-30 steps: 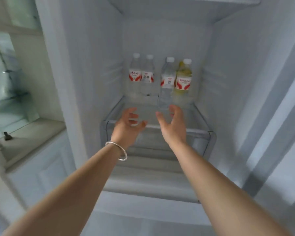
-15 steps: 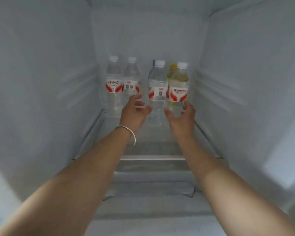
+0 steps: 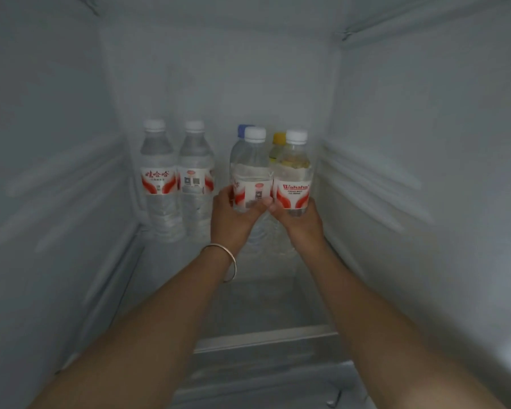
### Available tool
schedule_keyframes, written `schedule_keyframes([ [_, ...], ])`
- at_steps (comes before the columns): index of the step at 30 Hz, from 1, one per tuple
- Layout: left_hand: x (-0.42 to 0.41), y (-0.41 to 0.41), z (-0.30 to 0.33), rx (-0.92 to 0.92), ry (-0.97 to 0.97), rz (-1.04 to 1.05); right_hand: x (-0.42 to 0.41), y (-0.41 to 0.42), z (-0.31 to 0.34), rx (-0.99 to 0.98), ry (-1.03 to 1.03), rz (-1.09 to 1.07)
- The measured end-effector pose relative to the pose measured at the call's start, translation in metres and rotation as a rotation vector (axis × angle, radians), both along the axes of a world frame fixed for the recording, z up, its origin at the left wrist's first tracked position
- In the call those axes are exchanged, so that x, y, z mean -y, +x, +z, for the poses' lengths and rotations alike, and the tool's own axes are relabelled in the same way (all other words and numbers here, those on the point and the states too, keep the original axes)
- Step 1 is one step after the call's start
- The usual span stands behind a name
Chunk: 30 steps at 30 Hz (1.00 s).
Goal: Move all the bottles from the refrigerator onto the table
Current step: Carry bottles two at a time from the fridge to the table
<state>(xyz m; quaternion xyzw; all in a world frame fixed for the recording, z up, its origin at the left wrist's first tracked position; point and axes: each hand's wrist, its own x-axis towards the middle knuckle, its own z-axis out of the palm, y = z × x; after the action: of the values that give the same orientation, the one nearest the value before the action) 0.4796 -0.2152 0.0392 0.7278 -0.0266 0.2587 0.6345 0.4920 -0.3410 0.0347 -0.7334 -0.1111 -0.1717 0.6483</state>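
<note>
The left hand (image 3: 233, 215) is wrapped around the lower body of a white-capped water bottle (image 3: 250, 169), fingers closed on its label, and the right hand (image 3: 300, 216) is closed the same way on the white-capped bottle (image 3: 294, 172) just beside it. The two held bottles touch or nearly touch, and the thumbs meet between them. Whether either is lifted clear of the glass shelf (image 3: 260, 305) I cannot tell; both stand upright.

Right behind them are a blue-capped bottle (image 3: 242, 129) and a yellow-capped bottle (image 3: 278, 143), mostly hidden. Pulling the front pair back with a tilt could clip these and topple them. To the left, apart from the hands, two more water bottles (image 3: 160, 178) (image 3: 196, 178) stand side by side near the fridge wall (image 3: 56, 172).

The grips sit low, so the tall bottles could tip at the top if drawn out fast. Cold plastic may be slick, and a squeeze on thin walls could let one slip. The shelf's front rim (image 3: 266, 338) is a likely catch for a bottle carried too low on the way to the table, which is out of view
</note>
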Motion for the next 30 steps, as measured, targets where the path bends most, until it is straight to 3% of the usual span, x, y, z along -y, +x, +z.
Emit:
schedule_keyframes([
  [7,0.014,0.002,0.000,-0.031,-0.113,0.065,-0.006,-0.003,-0.004,-0.075,0.106,-0.176],
  [15,0.006,-0.048,0.007,0.009,-0.087,0.174,-0.015,-0.039,0.006,-0.003,0.126,-0.119],
  [23,-0.006,-0.129,0.025,-0.005,-0.101,0.224,-0.026,-0.111,0.022,0.045,0.134,-0.053],
  [30,-0.014,-0.223,0.016,-0.021,-0.116,0.111,-0.032,-0.215,0.013,0.069,0.125,-0.170],
])
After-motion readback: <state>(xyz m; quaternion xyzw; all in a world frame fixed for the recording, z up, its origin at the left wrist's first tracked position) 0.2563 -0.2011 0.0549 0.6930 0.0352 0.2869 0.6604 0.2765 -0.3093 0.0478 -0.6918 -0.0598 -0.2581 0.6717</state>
